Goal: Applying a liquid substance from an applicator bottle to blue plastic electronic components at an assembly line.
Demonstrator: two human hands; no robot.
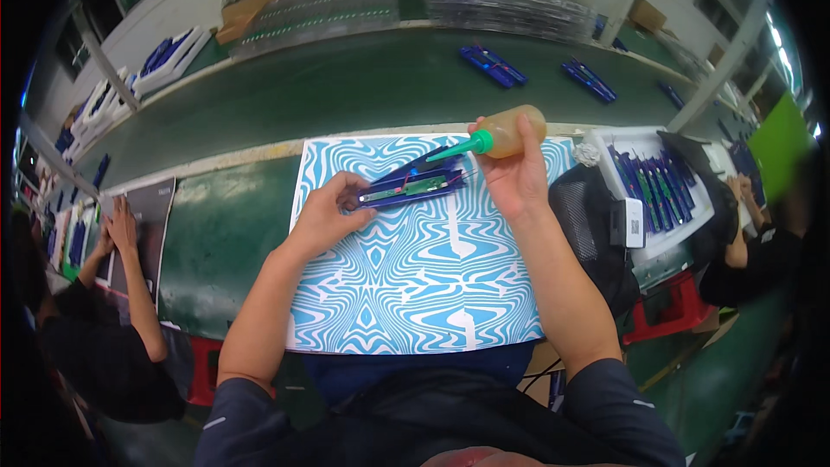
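Observation:
My left hand [335,214] grips the left end of a long blue casing [415,185] with a green circuit board strip and thin red wires in it. A second dark blue piece slants up from that same end, so the two form a narrow V. In my right hand [516,175] is a squeeze bottle [517,130] of amber liquid, tilted with its green nozzle [454,150] pointing down to the left. The nozzle's tip is over the slanted piece; whether it touches cannot be made out. Under both hands lies a blue-and-white wavy-patterned mat [372,294].
Beyond the mat runs a green conveyor belt [346,78] carrying blue casings [493,66]. At right a white foam tray [666,246] holds several casings beside a black mesh bag [581,216]. Co-workers' hands [121,225] are at the left and far right. Red stools [673,311] stand below.

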